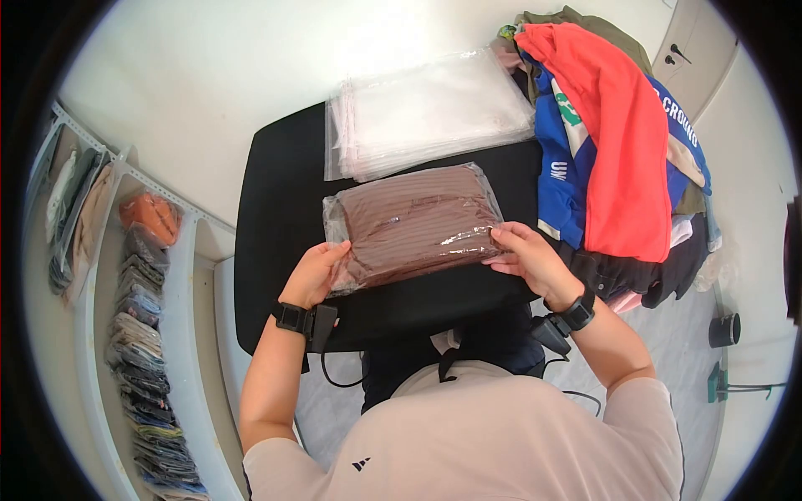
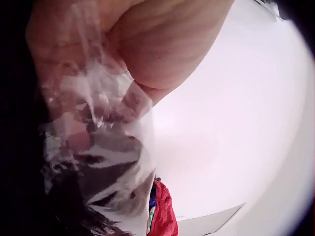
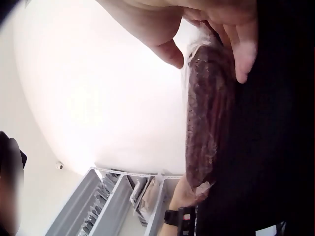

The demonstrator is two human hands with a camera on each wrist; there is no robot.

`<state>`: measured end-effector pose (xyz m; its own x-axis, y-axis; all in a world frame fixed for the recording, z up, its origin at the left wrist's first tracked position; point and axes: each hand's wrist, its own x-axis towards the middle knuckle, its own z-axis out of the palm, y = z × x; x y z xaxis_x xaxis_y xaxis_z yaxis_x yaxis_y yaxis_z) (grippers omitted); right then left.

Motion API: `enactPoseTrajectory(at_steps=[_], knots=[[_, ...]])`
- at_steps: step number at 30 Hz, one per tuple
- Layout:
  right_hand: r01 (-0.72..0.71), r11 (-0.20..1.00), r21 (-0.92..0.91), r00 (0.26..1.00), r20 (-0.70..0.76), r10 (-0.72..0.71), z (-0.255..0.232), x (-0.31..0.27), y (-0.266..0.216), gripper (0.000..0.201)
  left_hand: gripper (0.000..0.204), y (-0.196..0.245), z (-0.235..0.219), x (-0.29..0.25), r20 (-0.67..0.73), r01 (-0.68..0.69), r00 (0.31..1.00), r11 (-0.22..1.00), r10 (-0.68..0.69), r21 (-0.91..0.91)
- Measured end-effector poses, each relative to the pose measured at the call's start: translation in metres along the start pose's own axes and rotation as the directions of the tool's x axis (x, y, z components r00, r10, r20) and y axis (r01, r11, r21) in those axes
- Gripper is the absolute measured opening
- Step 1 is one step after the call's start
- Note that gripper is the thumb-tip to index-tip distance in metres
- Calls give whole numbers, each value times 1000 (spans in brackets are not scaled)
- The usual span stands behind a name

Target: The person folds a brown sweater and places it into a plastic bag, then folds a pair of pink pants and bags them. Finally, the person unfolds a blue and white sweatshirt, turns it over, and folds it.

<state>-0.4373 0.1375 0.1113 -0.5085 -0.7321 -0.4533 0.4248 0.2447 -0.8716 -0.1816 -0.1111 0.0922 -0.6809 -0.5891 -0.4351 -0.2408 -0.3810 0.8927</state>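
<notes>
A folded brown ribbed garment in a clear plastic bag (image 1: 418, 219) is held by both hands over the black table (image 1: 276, 200). My left hand (image 1: 316, 269) pinches its near left corner, thumb on top. In the left wrist view, loose clear plastic (image 2: 108, 162) lies over the fingers of that hand. My right hand (image 1: 535, 259) grips the right end, thumb on the upper face and fingers beneath. The right wrist view shows the bagged garment (image 3: 209, 113) edge-on between thumb and fingers.
A stack of clear plastic bags (image 1: 434, 108) lies at the table's back. To the right rises a heap of clothes (image 1: 622, 150), red and blue on top. Shelves (image 1: 188, 275) at the left hold several bagged garments (image 1: 150, 376). A black cup-shaped container (image 1: 724, 330) stands at the far right.
</notes>
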Motion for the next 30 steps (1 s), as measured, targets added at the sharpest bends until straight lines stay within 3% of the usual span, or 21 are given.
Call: enactPoseTrajectory(at_steps=[2,6,9,11,15,17,19,22,24,25,27,29,30], knots=[[-10,994,105,985,174,-9,-6,3,4,28,16,9,18,-11,-27,39,999,977,-45,-211],[30,988,148,982,178,-56,-7,3,11,25,15,-6,0,-7,9,25,1000,980,-24,-198],[27,992,123,986,158,-47,-5,5,11,26,13,-8,-3,-21,123,46,992,973,-19,-225],[-21,998,59,988,152,12,6,5,8,30,12,-5,1,-42,-2,5,1000,974,-6,-227],[-7,1000,-16,976,216,11,42,21,11,33,11,-26,-35,-71,-85,-47,996,969,27,-243],[-16,999,-45,931,364,32,67,33,10,34,11,-38,-58,-87,-222,-53,975,962,-7,-266],[-29,999,-43,912,409,44,98,45,9,35,11,-49,-76,-101,-211,-87,977,946,21,-312],[-68,993,91,848,530,10,143,73,15,35,16,-44,-84,-120,-320,-205,943,911,87,-357],[-46,960,276,845,523,-110,170,84,12,33,18,-49,-95,-115,-412,-297,905,855,109,-425],[-44,960,276,834,539,-117,177,88,10,33,19,-54,-103,-111,-459,-347,881,822,120,-452],[-48,969,243,923,382,-50,187,95,4,31,13,-71,-131,-85,-472,-394,870,775,142,-494],[-140,954,267,884,467,-1,175,107,5,27,9,-57,-127,-50,-567,-445,822,681,53,-581],[-162,947,277,890,455,19,165,107,3,25,9,-52,-130,-31,-553,-450,832,636,43,-627]])
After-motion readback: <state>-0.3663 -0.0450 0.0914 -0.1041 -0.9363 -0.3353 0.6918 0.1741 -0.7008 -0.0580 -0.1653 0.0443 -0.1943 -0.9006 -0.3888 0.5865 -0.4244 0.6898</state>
